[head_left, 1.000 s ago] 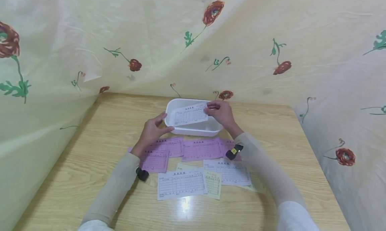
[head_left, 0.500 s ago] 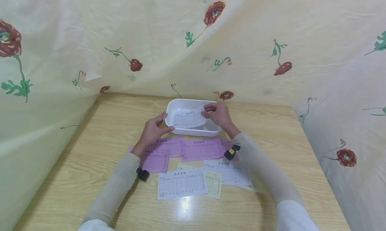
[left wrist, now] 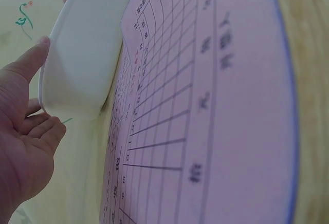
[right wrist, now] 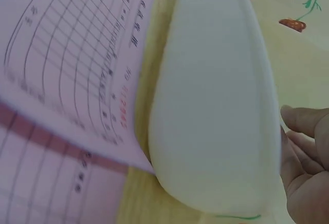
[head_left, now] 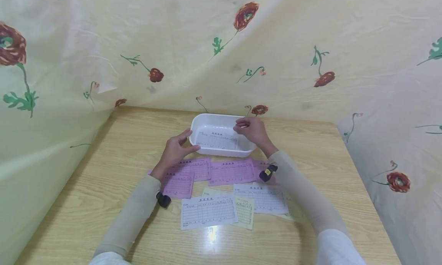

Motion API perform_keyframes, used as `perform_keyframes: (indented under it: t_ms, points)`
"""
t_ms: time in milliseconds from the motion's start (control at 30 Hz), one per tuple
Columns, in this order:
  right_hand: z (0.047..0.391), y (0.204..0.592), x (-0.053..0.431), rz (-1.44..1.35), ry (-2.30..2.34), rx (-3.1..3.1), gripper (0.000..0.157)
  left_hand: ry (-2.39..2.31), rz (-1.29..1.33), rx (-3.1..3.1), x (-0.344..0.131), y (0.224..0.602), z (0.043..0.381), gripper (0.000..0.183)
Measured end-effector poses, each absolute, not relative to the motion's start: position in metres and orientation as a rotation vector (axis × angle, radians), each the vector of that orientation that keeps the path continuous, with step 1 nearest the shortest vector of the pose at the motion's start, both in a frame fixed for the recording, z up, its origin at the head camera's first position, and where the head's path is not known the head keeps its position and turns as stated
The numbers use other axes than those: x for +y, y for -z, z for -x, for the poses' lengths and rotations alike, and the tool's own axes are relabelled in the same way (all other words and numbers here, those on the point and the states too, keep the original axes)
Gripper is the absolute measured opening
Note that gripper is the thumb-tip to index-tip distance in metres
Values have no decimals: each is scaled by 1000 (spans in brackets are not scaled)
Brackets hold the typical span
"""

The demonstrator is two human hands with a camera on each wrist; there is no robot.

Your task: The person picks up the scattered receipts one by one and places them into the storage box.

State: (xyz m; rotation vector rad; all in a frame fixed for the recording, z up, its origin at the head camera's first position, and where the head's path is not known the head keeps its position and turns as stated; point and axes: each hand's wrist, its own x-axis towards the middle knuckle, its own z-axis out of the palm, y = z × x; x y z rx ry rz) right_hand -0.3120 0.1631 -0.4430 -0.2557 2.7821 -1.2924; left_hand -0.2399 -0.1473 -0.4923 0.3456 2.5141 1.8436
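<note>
A white plastic basin point(head_left: 226, 153) stands at the back of the table, and a white printed slip point(head_left: 216, 141) lies flat inside it. At the basin's left end my left hand point(head_left: 175, 148) holds the rim, thumb toward the front and fingers at the side. The left wrist view shows that thumb point(left wrist: 32, 59) against the basin wall point(left wrist: 85, 49). Over the basin's right end hovers my right hand point(head_left: 253, 132), fingers loosely bent. In the right wrist view, the right hand point(right wrist: 308, 157) is beside the basin rim with no paper visible in it.
Several pink slips point(head_left: 231, 171) lie in a row before the basin. Nearer the front are white slips point(head_left: 208, 211) partly over yellow slips point(head_left: 244, 213). A flowered cloth point(head_left: 186, 65) hangs behind and beside the wooden table point(head_left: 145, 234).
The white slip my right hand was lowering has been let go and now lies on the basin floor. My right hand drew slightly back right; my left hand stayed at the rim.
</note>
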Motion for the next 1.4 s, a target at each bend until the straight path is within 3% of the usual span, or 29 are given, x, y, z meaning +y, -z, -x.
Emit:
perform_keyframes:
  t_ms: [300,733,1033,1400]
  points:
    - [296,415,185,408,1281,2848,35,-1807,-313,2521,-147,494,239,80]
    - [245,377,221,466,1438,2862,32,-1797,-303,2528,-149,496,239,81]
    - [215,386,242,442,1414,2869,34,-1825,-320,2516,-150,496,238,83]
    - [197,419,248,220,1305,2803,38,-1822,-331,2520,-148,494,239,81]
